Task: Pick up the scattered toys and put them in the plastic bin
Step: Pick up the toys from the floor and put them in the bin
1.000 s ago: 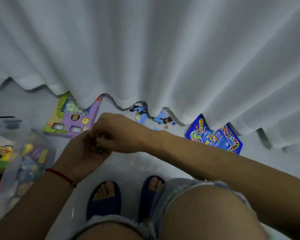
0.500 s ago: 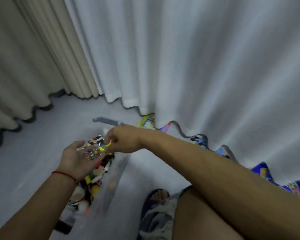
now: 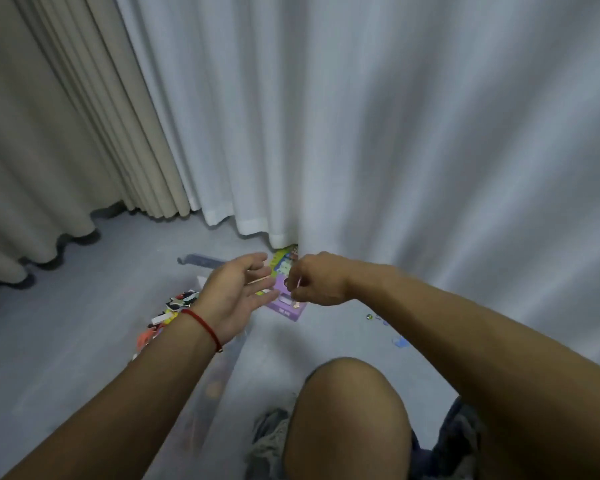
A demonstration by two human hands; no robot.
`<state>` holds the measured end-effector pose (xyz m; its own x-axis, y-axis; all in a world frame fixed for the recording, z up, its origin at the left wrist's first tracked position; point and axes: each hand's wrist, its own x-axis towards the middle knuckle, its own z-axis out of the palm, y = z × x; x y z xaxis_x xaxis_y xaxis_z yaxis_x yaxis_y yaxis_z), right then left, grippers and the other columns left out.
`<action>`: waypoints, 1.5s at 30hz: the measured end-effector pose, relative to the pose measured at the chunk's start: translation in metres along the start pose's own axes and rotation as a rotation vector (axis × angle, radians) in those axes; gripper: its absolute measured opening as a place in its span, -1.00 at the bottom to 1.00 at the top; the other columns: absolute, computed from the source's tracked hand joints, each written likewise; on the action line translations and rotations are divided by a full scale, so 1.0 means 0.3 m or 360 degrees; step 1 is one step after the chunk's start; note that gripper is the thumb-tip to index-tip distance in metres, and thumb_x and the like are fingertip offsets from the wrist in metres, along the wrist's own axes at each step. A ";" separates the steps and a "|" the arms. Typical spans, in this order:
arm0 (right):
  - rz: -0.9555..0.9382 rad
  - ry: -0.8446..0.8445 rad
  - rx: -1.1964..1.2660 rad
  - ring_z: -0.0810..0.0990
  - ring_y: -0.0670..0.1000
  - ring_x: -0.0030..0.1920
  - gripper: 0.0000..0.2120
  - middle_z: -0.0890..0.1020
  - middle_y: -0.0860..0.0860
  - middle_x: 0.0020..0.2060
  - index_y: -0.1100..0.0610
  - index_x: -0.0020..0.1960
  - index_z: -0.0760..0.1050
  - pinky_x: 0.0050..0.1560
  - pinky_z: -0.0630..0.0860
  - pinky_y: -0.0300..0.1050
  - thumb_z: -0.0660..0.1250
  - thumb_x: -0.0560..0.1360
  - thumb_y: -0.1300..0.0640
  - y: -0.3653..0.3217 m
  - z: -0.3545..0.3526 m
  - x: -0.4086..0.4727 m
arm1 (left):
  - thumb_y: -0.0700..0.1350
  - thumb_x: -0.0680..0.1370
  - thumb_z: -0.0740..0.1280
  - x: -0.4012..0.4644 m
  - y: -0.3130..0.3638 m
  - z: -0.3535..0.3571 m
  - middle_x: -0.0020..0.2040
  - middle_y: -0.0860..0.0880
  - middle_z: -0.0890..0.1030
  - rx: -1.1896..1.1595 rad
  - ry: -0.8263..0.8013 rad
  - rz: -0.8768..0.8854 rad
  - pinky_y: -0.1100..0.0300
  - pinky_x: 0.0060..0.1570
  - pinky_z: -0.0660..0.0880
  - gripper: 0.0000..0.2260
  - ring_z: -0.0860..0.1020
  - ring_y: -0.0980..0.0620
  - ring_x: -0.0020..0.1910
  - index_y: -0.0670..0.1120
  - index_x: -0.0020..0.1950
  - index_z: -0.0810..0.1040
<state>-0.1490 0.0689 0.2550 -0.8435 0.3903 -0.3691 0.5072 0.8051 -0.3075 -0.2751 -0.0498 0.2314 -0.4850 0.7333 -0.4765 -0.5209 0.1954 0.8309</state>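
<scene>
Head view: left hand (image 3: 238, 299) palm up, fingers relaxed and spread, holds nothing, above clear plastic bin (image 3: 222, 372) with mixed toys (image 3: 174, 306) on floor. Right hand (image 3: 314, 280) fingers curled, contents unclear. Purple puzzle board (image 3: 286, 304) lies just beyond, half under white curtain (image 3: 395, 133).

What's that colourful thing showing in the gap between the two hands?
In the head view, a purple toy board lies on the floor behind the left hand and right hand, partly under the white curtain.
</scene>
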 end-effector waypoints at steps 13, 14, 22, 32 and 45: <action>0.1331 -0.0188 0.0400 0.61 0.06 -0.06 -0.74 0.66 0.10 0.02 0.17 0.15 0.61 -0.03 0.55 -0.10 0.28 0.54 0.11 0.953 0.397 -0.532 | -0.13 0.59 0.27 0.239 -0.423 0.555 -0.07 -0.10 0.60 0.1028 -0.0532 -0.0174 0.06 -0.11 0.57 -0.85 0.54 -0.06 -0.13 -0.12 0.07 0.60; 0.1395 -0.0188 0.0483 0.58 0.03 -0.08 -0.75 0.66 0.10 0.03 0.18 0.16 0.61 -0.08 0.53 -0.13 0.28 0.55 0.12 1.008 0.454 -0.550 | -0.14 0.59 0.27 0.275 -0.474 0.567 -0.08 -0.10 0.59 0.1109 -0.0550 -0.0176 0.07 -0.14 0.57 -0.85 0.54 -0.05 -0.15 -0.13 0.08 0.60; 0.1311 0.0290 0.0910 0.60 0.06 0.16 -0.65 0.59 0.01 0.25 0.02 0.36 0.49 0.08 0.48 -0.14 0.26 0.58 0.17 1.298 0.717 -0.389 | -0.24 0.51 0.28 0.634 -0.799 0.702 0.06 0.05 0.64 0.1885 -0.1041 0.0302 0.19 0.07 0.52 -0.73 0.59 0.06 0.04 0.07 0.11 0.59; 0.1012 0.0731 0.0568 0.55 0.14 0.16 -0.53 0.57 0.12 0.19 0.07 0.35 0.51 0.13 0.43 -0.12 0.42 0.44 0.22 1.514 0.914 -0.105 | -0.34 0.46 0.26 0.976 -0.915 0.891 0.44 -0.09 0.41 0.2163 -0.0960 0.0993 0.31 0.32 0.24 -0.53 0.37 -0.05 0.40 -0.12 0.37 0.48; 0.1075 0.1326 0.1035 0.62 -0.03 -0.11 -0.74 0.65 -0.02 -0.09 0.06 0.08 0.60 -0.02 0.60 -0.06 0.46 0.41 0.25 1.365 0.927 -0.132 | -0.16 0.55 0.30 0.761 -1.006 0.791 -0.05 -0.11 0.65 0.0971 -0.0473 -0.0152 0.03 -0.02 0.59 -0.89 0.61 -0.04 -0.14 -0.12 -0.03 0.62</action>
<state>0.1414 0.2589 -0.1000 -0.1169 0.9927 -0.0286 0.6743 0.0582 -0.7361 -0.0620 0.2131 -0.0600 -0.1981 0.8252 -0.5290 -0.0204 0.5361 0.8439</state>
